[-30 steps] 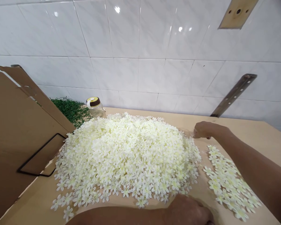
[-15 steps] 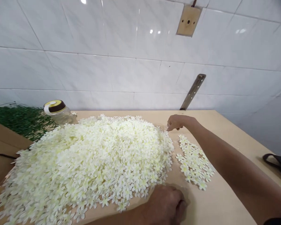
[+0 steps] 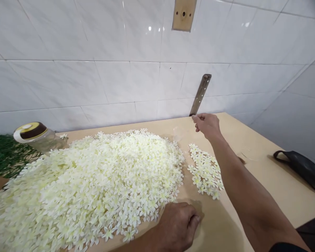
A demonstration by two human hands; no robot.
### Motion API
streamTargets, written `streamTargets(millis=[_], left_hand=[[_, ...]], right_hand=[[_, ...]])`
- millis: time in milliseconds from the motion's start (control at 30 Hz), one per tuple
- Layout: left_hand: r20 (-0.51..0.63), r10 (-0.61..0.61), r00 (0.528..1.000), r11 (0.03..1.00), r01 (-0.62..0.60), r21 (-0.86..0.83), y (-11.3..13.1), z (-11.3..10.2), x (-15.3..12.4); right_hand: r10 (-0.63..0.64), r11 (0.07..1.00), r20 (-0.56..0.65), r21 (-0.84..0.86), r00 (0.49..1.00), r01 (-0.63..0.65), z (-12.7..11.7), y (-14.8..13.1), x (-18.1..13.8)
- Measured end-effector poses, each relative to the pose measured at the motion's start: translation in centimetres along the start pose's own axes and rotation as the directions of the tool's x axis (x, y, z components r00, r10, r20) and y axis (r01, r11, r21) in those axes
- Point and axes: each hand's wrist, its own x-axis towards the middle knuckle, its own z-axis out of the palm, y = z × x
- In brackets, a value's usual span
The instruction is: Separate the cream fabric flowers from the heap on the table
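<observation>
A wide heap of white and pale-yellow artificial flowers (image 3: 115,175) covers the left and middle of the table. Beside its front right edge, my left hand (image 3: 177,224) rests low, fingers curled closed; whatever they may hold is hidden. My right hand (image 3: 207,125) is raised beyond the smaller flower patch (image 3: 204,171), near the foot of the metal bracket (image 3: 201,94). Its thumb and index finger are pinched together, and anything between them is too small to make out. A small transparent piece (image 3: 177,133) lies just past the heap.
At the left stands a clear bottle (image 3: 39,136) with a brown and yellow lid, beside green artificial stems (image 3: 10,154). A black pouch with a loop (image 3: 301,168) lies on the right of the wooden table (image 3: 267,182). A tiled wall (image 3: 107,80) closes off the back.
My right hand has moved from the heap's far right edge, rightward and away, to near the bracket. The left hand stays closed in about the same place. The view has shifted to the right.
</observation>
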Motion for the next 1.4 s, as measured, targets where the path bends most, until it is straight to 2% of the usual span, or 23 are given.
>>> streamTargets(millis=[133, 200, 267, 333, 400, 467, 667, 900, 1200, 1400], left_hand=[[0.029, -0.048, 0.998, 0.998, 0.049, -0.048, 0.2, -0.3, 0.4], [0.027, -0.081, 0.996, 0.995, 0.082, -0.062, 0.2, -0.4, 0.5], [0.009, -0.08, 0.997, 0.995, 0.081, -0.061, 0.1, -0.2, 0.6], [-0.025, -0.053, 0.998, 0.997, 0.051, -0.052, 0.0, 0.0, 0.6], [-0.062, -0.026, 0.998, 0.998, 0.023, -0.05, -0.2, 0.4, 0.6], [-0.096, -0.015, 0.995, 0.999, 0.01, -0.052, -0.4, 0.7, 0.6], [-0.143, -0.01, 0.99, 0.998, 0.001, -0.069, -0.5, 0.8, 0.5], [-0.148, -0.015, 0.989, 0.997, 0.004, -0.079, -0.6, 0.9, 0.4], [-0.14, -0.03, 0.99, 0.997, 0.02, -0.075, -0.7, 1.1, 0.4], [-0.142, -0.022, 0.99, 0.997, 0.01, -0.08, -0.8, 1.1, 0.4]], right_hand=[[-0.009, 0.977, 0.073, 0.211, 0.997, -0.006, -1.0, 0.8, -3.6], [-0.041, 0.968, 0.182, 0.249, 0.982, -0.005, -1.6, 1.0, -6.2], [-0.076, 0.974, 0.314, 0.229, 0.946, 0.002, -2.2, 1.3, -9.0], [-0.127, 0.992, 0.425, 0.061, 0.896, 0.111, -2.6, 1.8, -11.4], [-0.141, 0.97, 0.457, -0.113, 0.878, 0.214, -2.7, 2.4, -13.2], [-0.102, 0.919, 0.47, -0.294, 0.877, 0.264, -2.4, 2.9, -14.3], [-0.024, 0.857, 0.436, -0.454, 0.9, 0.243, -0.7, 3.8, -14.9], [0.024, 0.798, 0.416, -0.556, 0.909, 0.234, -0.3, 3.2, -15.0], [0.039, 0.751, 0.414, -0.612, 0.909, 0.247, -0.3, 2.9, -14.4], [0.04, 0.734, 0.467, -0.613, 0.883, 0.291, -0.8, 3.7, -13.8]])
